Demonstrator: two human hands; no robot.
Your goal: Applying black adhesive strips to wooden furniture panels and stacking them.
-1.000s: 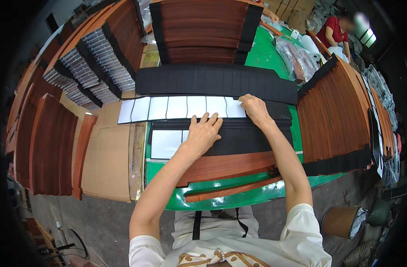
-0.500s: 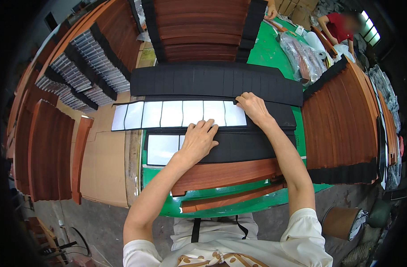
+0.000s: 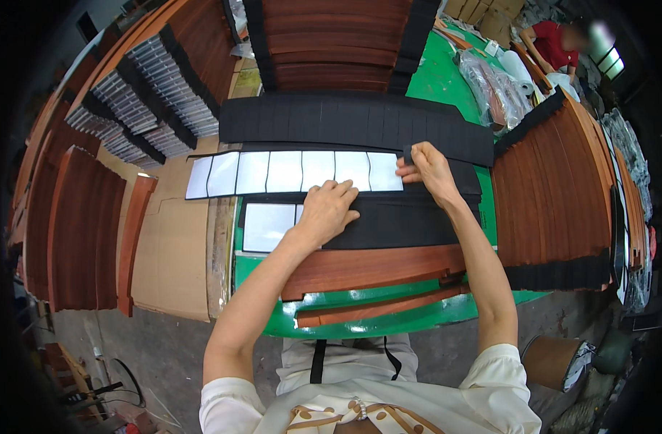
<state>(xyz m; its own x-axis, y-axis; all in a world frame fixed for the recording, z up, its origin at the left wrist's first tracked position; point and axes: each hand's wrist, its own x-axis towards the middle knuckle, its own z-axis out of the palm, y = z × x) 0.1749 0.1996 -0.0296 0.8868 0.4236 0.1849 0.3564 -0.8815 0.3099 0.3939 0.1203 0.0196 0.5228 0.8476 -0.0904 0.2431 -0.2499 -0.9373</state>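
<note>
A long row of white-faced pieces with black edges (image 3: 253, 172) lies across black foam-like sheets (image 3: 400, 224). My left hand (image 3: 327, 211) rests over its lower edge, fingers stretched out, pressing lightly on the row and the black sheet below. Beyond the right end of the row, my right hand (image 3: 434, 172) pinches a small black strip (image 3: 408, 155) between thumb and fingers, raised a little off the sheets. Another white-faced piece (image 3: 269, 227) lies nearer to me, left of my left wrist. A wide black slotted stack (image 3: 331, 121) lies behind the row.
Reddish-brown wooden slats (image 3: 374, 269) lie along the near side of the green table (image 3: 367, 329). Tall stacks of brown slats stand at the back (image 3: 327, 47), right (image 3: 552, 195) and left (image 3: 85, 231). Cardboard (image 3: 173, 249) covers the left side. Another person (image 3: 553, 45) is at the far right.
My right hand has drawn back from the right end of the white row, now with a small black strip in its fingers. My left hand stays on the row; the whole view shifts slightly.
</note>
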